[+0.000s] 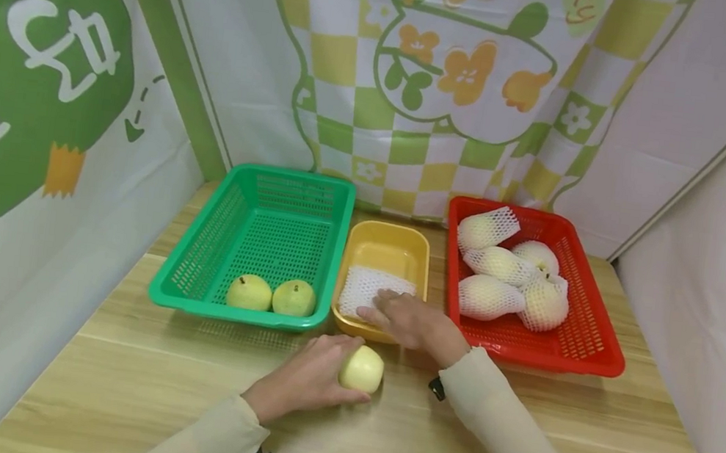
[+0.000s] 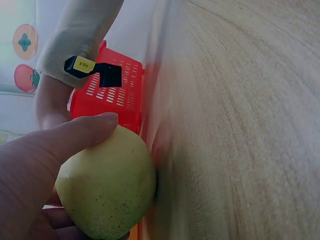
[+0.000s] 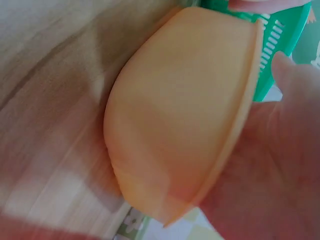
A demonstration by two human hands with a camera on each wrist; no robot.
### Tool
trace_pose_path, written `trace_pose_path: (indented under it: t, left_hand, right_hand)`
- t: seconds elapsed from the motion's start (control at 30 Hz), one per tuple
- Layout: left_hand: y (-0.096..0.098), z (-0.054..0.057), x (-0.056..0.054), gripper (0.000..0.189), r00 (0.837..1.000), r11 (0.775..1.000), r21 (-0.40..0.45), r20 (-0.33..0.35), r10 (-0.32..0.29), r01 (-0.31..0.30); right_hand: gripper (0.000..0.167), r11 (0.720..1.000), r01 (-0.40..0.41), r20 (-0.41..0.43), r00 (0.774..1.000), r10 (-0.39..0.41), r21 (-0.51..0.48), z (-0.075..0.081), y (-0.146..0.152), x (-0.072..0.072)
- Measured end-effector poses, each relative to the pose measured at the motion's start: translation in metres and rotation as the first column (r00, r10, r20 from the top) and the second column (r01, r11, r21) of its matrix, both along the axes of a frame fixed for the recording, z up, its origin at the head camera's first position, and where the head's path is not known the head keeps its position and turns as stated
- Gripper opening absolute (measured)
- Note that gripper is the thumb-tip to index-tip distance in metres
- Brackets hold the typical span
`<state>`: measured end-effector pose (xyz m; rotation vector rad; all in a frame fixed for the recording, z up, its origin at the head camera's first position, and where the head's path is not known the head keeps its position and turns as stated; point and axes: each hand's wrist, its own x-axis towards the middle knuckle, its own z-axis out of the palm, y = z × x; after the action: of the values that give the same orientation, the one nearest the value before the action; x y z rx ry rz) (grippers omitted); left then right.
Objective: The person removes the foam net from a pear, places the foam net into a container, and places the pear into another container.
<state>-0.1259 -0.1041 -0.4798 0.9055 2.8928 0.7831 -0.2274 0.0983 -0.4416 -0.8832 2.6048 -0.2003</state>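
Note:
My left hand (image 1: pixel 310 376) grips a round yellow-green pear (image 1: pixel 363 370) low over the table, its thumb along the near side. Brown specks dot the pear's skin in the left wrist view, where the thumb (image 2: pixel 92 132) lies across it. My right hand (image 1: pixel 408 320) reaches over the near right rim of a small yellow container (image 1: pixel 391 235), fingers at the white foam net sleeves (image 1: pixel 363 286) inside. From the right wrist, the container's outer wall (image 3: pixel 185 100) hides those fingertips; the thumb (image 3: pixel 283 70) stands above the rim.
On the left, a green basket (image 1: pixel 196 257) holds two bare pears (image 1: pixel 250 293) at its near side. A red basket (image 1: pixel 593 310) on the right has several pears in foam nets (image 1: pixel 491 297). Behind the wooden table (image 1: pixel 122 371) hangs a patterned cloth (image 1: pixel 405 142).

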Motion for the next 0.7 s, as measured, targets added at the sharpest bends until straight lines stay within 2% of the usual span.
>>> trace_pose_path:
  t: [0.03,0.07,0.17,0.3,0.47,0.6,0.7]
  left_hand:
    - [0.0,0.0,0.0,0.072,1.0,1.0,0.002,-0.002,-0.002,0.002]
    - [0.0,0.0,0.0,0.071,1.0,1.0,0.003,-0.006,-0.003,0.003]
    - [0.0,-0.001,-0.001,0.069,1.0,1.0,0.01,-0.007,-0.004,0.004]
    - [0.0,-0.001,0.0,0.067,1.0,1.0,0.012,-0.018,-0.009,0.01]
    - [0.0,-0.001,-0.001,0.062,1.0,1.0,0.014,-0.026,-0.012,0.013]
    - [0.001,0.0,-0.002,0.061,1.0,1.0,0.015,-0.022,-0.012,0.012]
    - [0.001,0.001,-0.001,0.066,1.0,1.0,0.011,-0.015,-0.012,0.012]
  right_hand:
    - [0.076,1.0,0.015,0.04,0.999,-0.016,0.024,0.002,0.0,0.002]
    - [0.084,0.997,0.075,0.086,0.993,-0.075,0.005,0.003,0.001,0.004]
    - [0.088,0.996,0.083,0.111,0.991,-0.081,-0.016,0.006,0.004,0.008]
    - [0.082,0.992,0.06,0.067,0.996,-0.053,-0.108,0.014,0.012,0.013]
    - [0.076,0.981,0.036,0.005,0.999,-0.036,-0.193,0.036,0.023,0.022]
    - [0.076,0.977,0.05,-0.048,0.997,-0.061,-0.208,0.055,0.036,0.029]
    - [0.078,0.979,0.046,-0.122,0.99,-0.071,-0.197,0.063,0.047,0.033]
